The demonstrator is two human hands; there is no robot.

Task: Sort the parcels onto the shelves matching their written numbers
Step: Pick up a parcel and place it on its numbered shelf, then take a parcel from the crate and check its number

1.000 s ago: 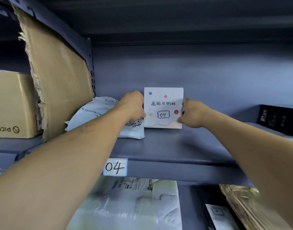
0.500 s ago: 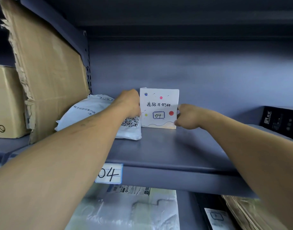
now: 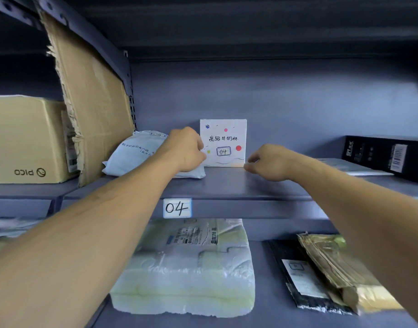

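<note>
One white box marked "04" stands upright at the back edge of the shelf, about midway along it. It faces forward, and its back is close to the rear wall. The shelf's front edge carries one label, also reading "04".

Two hands reach in. The left hand is at the box's left edge with its fingers curled tight against it. The thumb is hidden, so I cannot tell whether the hand grips the box or only touches it. The right hand is by the box's lower right corner. Its fingers are loosely curled and hold nothing, and their tips are just beside the corner.

The same shelf holds one white padded bag lying just left of the box, partly behind the left wrist. One black box sits at the right end. One torn cardboard sheet leans at the left end, and one brown cardboard box sits beyond it in the next bay.

The lower shelf holds three things. One foam-wrapped parcel lies near the front edge. To its right is one flat black bag, and one gold packet lies partly on that bag.
</note>
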